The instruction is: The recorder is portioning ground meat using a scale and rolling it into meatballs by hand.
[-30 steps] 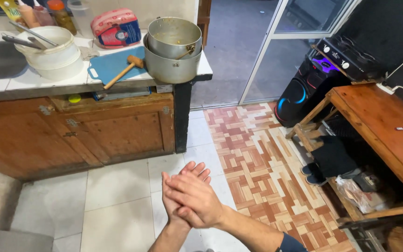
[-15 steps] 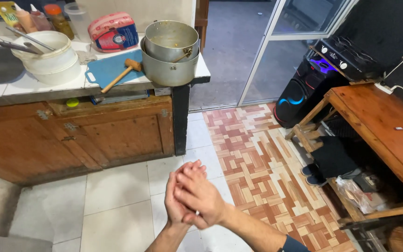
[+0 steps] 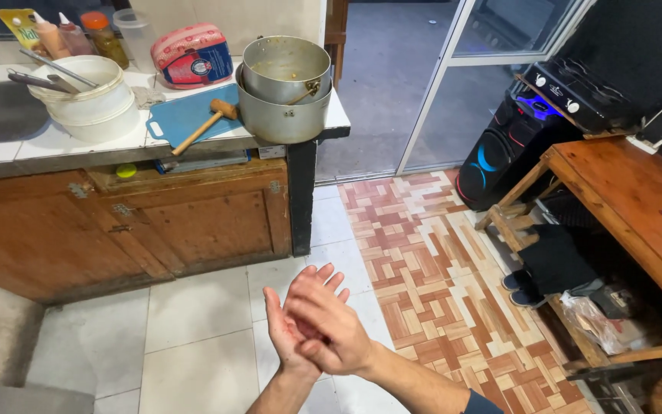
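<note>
Nothing gripped: right hand (image 3: 329, 331) lies palm-down across the upright left hand (image 3: 286, 333), palms pressed together, both empty. Versus a second ago the fingers have spread slightly and the right hand has slid across the left, so this reads as rubbing, with reddish smears visible on the left palm. Hands hang over the pale floor tiles (image 3: 193, 314), well apart from the counter (image 3: 55, 146). At the counter's right end sit two stacked metal pots (image 3: 285, 88); beside them a wooden mallet (image 3: 204, 124) lies on a blue cutting board (image 3: 181, 113). White bowl with utensils (image 3: 86, 96) is toward the left end.
</note>
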